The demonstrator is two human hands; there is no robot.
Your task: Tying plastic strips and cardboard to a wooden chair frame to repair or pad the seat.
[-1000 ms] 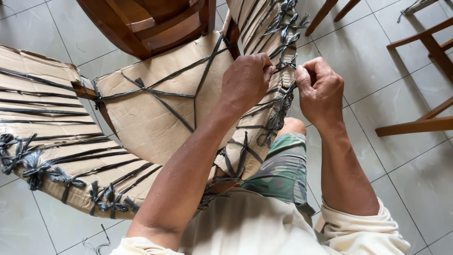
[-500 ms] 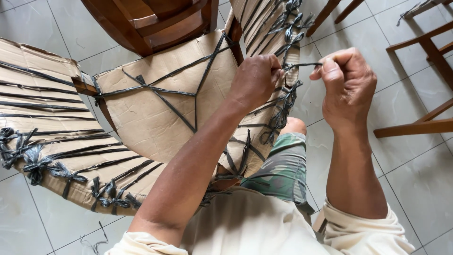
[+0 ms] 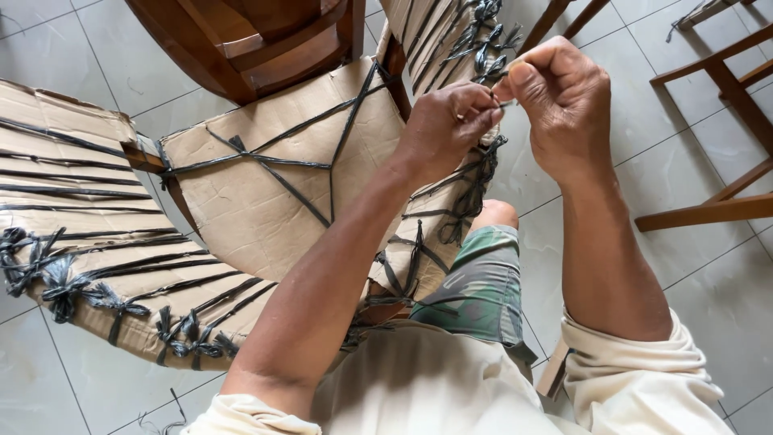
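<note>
The left hand [image 3: 447, 129] covers the knot it pinches, so the black string [image 3: 506, 102] shows only as a sliver between both hands. The wooden chair [image 3: 266, 40] at twelve o'clock is cut off by the top edge. The cardboard-wrapped frame [image 3: 72, 209] runs off at nine o'clock.

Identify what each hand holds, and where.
Both the left hand and right hand pinch one thin dark strap near its end, by the knots on the cardboard-wrapped chair.

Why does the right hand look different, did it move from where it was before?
Yes. The right hand came back toward the left hand at the knotted dark string on the cardboard-wrapped chair.
</note>
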